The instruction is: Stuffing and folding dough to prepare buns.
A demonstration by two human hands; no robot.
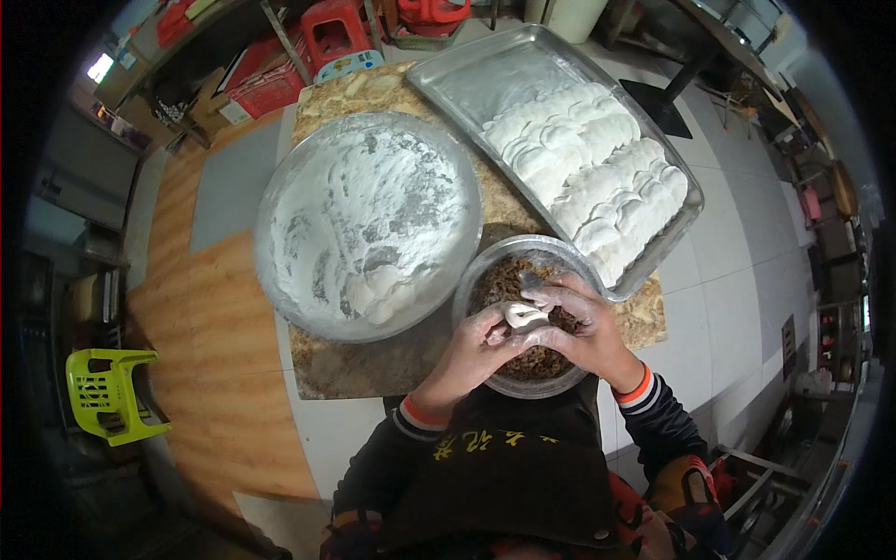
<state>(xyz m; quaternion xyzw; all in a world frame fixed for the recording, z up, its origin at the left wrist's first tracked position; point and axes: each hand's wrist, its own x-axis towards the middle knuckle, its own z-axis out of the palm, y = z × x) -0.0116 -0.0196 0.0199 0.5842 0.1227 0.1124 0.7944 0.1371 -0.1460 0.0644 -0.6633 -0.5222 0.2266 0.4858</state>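
My left hand [481, 343] and my right hand [582, 323] meet over a metal bowl [470, 297] of brown minced filling [535, 364]. Between them they hold a folded piece of white dough [523, 316], with fingers of both hands pressed to its sides. Part of a dark grey utensil [530, 280] shows by my right fingers; whether it is held is unclear. Flour whitens both hands. At the left lies a wide round metal tray [266, 245] coated in white flour, with a few dough wrappers [381, 290] near its lower edge.
A rectangular metal tray [451, 105] at the upper right holds rows of floured dumplings [595, 175]. The stone-patterned tabletop [350, 371] carries all the vessels. Beyond it stand a red plastic stool [339, 31] and a red crate [269, 80]. A yellow-green plastic chair [105, 399] stands far left.
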